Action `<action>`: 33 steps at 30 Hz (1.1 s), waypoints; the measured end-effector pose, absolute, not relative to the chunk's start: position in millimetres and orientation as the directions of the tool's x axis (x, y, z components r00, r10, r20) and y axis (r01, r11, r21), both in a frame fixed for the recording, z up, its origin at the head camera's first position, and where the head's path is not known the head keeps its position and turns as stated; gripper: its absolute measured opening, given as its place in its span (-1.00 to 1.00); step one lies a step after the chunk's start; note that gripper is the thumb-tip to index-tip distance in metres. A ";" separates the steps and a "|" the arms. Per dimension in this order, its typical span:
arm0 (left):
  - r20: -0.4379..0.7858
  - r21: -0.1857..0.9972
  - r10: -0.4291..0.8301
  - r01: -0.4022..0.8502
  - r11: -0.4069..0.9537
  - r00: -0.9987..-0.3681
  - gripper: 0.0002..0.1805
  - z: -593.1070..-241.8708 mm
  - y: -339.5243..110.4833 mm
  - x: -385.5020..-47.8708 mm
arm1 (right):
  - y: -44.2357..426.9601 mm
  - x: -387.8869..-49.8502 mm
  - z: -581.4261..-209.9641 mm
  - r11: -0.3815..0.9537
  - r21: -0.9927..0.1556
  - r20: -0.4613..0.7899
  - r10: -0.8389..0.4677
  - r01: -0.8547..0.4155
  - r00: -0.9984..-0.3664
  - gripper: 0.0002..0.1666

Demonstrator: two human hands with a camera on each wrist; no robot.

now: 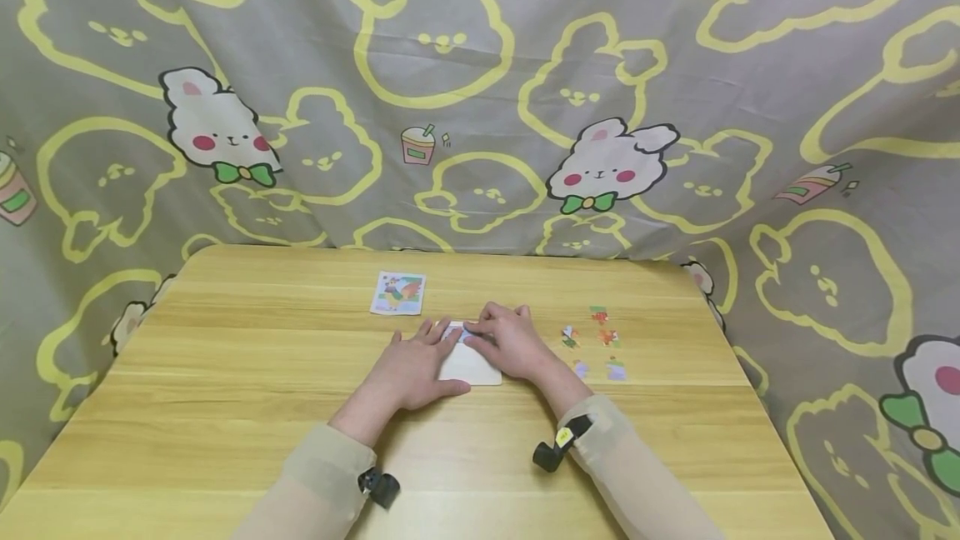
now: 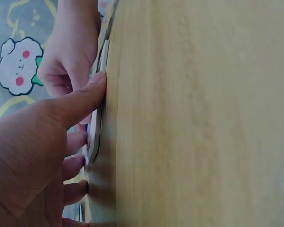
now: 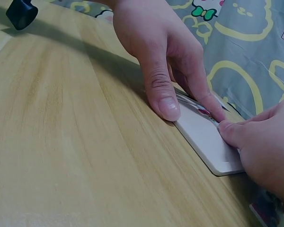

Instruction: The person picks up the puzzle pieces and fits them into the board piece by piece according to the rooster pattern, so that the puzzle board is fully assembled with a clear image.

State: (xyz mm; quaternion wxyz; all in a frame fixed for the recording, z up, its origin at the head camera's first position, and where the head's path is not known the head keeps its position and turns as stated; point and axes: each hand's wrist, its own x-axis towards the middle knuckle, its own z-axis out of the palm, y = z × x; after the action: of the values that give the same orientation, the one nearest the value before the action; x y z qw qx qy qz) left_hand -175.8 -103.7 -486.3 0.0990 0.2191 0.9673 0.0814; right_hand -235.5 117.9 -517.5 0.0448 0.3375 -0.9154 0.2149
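Note:
A small white puzzle board (image 1: 472, 369) lies flat on the table, with colourful puzzle pieces (image 1: 455, 332) along its far edge. My left hand (image 1: 416, 369) rests over the board's left side, its fingers fairly straight. Its thumb (image 2: 87, 97) touches the near edge and a fingertip lies on the pieces. From the other side, my right hand (image 1: 513, 342) pinches a puzzle piece at the far edge with thumb and index finger, its other fingers curled. In the right wrist view, the right thumb (image 3: 232, 134) meets the left index fingertip. The fingers partly hide the piece.
Several loose puzzle pieces (image 1: 609, 338) lie on the table to the right of the board. A square picture card (image 1: 398, 293) with a colourful animal lies beyond it to the left. A patterned curtain (image 1: 465, 107) hangs behind the wooden table (image 1: 225, 357).

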 end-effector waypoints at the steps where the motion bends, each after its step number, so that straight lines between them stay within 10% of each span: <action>1: -0.157 0.199 0.438 0.406 0.892 -0.885 0.07 -486.3 -103.7 -176.0 | 117.9 -235.4 -517.2 0.679 -0.365 0.227 -0.598 -0.636 -0.769 -0.55; 33: -0.171 0.242 0.429 0.385 0.891 -0.887 0.07 -482.9 -104.4 -175.1 | 138.0 -229.5 -500.0 0.646 -0.439 0.222 -0.595 -0.624 -0.772 -0.57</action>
State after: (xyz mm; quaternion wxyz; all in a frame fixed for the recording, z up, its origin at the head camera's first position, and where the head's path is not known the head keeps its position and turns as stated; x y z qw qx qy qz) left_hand -175.1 -104.4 -482.9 0.1105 0.2106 0.9660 0.1012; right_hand -229.5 138.0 -500.0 0.0288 0.3363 -0.9067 0.2528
